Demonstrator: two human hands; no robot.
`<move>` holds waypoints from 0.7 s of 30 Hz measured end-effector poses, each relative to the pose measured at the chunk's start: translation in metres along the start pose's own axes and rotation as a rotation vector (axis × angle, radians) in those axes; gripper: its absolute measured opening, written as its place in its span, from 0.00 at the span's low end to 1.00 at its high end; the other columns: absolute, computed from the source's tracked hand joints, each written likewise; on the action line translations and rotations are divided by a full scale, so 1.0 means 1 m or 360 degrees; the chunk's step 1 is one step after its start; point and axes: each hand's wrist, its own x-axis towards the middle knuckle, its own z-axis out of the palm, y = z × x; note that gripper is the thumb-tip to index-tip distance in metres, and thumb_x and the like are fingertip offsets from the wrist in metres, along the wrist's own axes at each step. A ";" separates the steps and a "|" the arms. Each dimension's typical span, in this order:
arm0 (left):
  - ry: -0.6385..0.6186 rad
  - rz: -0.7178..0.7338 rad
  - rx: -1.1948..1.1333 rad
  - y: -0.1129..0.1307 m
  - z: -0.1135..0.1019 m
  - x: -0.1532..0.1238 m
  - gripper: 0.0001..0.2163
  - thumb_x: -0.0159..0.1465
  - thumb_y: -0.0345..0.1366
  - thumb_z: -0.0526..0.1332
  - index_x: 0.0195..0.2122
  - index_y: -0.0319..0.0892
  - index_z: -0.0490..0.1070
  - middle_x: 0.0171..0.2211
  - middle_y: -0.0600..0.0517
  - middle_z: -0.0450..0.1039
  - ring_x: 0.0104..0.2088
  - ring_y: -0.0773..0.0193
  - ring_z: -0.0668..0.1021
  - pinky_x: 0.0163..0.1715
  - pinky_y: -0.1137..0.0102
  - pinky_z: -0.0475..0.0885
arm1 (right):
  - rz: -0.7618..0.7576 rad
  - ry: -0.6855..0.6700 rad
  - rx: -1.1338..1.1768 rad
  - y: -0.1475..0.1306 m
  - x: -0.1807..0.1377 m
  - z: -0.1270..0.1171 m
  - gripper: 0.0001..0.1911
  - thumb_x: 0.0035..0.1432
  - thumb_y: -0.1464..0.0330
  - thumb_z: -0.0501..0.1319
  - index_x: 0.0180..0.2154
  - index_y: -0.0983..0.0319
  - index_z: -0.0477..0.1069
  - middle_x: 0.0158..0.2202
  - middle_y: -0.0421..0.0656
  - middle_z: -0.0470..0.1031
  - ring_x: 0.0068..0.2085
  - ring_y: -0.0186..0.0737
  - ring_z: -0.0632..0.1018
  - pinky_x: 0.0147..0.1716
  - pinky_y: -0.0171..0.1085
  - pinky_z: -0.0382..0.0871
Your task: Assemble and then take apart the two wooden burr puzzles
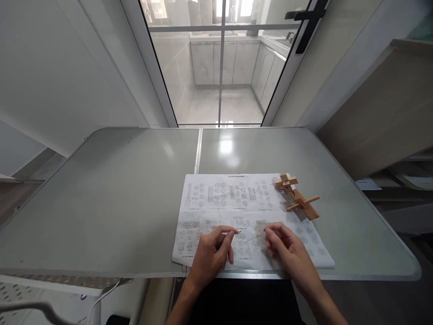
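A printed instruction sheet with small diagrams lies flat near the front edge of a grey table. Both my hands rest on its near half. My left hand has its fingers curled loosely, fingertips on the paper, and holds nothing. My right hand lies the same way a little to the right, fingers bent and apart, empty. A wooden puzzle piece, a bar with two crossed sticks, sits on the sheet's far right corner, beyond my right hand and untouched.
The table has a seam down its middle and rounded corners. A glass door stands behind it. A wooden cabinet with shelves is at the right. A white perforated rack and cable are at lower left.
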 end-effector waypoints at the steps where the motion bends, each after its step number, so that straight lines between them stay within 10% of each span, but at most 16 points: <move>1: -0.0008 -0.0047 -0.0001 -0.001 0.000 0.000 0.18 0.77 0.49 0.56 0.49 0.41 0.78 0.14 0.61 0.67 0.14 0.71 0.64 0.19 0.75 0.62 | -0.0062 -0.0023 -0.0133 0.002 -0.001 0.002 0.22 0.65 0.46 0.66 0.38 0.59 0.75 0.27 0.38 0.71 0.27 0.37 0.71 0.29 0.35 0.68; 7: 0.0052 -0.0096 -0.0028 -0.002 0.000 0.002 0.21 0.75 0.52 0.55 0.38 0.40 0.76 0.15 0.63 0.51 0.16 0.72 0.58 0.17 0.76 0.51 | -0.0344 -0.0031 -0.0531 0.008 -0.005 0.009 0.20 0.72 0.50 0.60 0.39 0.58 0.76 0.28 0.40 0.72 0.29 0.41 0.72 0.31 0.38 0.67; 21: -0.0030 -0.0167 -0.0061 0.001 -0.002 0.002 0.23 0.75 0.55 0.53 0.33 0.42 0.71 0.16 0.63 0.51 0.17 0.71 0.57 0.19 0.74 0.52 | -0.0404 -0.0003 -0.0555 0.008 -0.005 0.013 0.17 0.74 0.54 0.59 0.39 0.57 0.76 0.28 0.40 0.72 0.29 0.40 0.72 0.30 0.36 0.66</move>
